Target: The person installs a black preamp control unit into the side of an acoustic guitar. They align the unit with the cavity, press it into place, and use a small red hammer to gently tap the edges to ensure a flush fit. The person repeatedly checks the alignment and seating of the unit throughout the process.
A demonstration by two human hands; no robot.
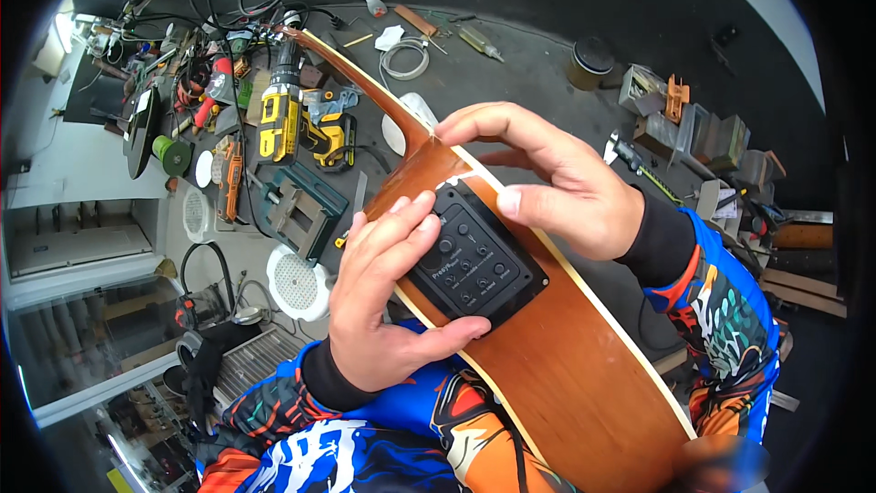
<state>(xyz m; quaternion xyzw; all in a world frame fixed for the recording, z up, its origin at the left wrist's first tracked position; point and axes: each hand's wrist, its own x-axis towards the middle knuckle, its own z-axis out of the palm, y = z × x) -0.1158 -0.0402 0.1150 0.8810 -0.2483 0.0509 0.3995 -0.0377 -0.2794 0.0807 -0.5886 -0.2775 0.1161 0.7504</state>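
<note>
An acoustic guitar (pixel 566 374) with a glossy brown side and cream edging lies across my lap, its neck running to the upper left. Set against its side is a black preamp panel (pixel 479 260) with several small knobs; bare wood and a pale chipped spot show by its upper edge. My left hand (pixel 379 297) grips the panel, fingers laid over its left side and thumb at its lower corner. With my right hand (pixel 570 187) I hold the guitar's edge near the neck joint, thumb on the binding beside the panel. Some right fingertips are hidden behind the body.
On the grey bench stand a yellow cordless drill (pixel 283 114), a green vise (pixel 297 210) and a white perforated disc (pixel 298 283). Tangled tools and cables fill the left. To the right are a caliper (pixel 630 155), small bins (pixel 707 137) and a dark round tub (pixel 591 62).
</note>
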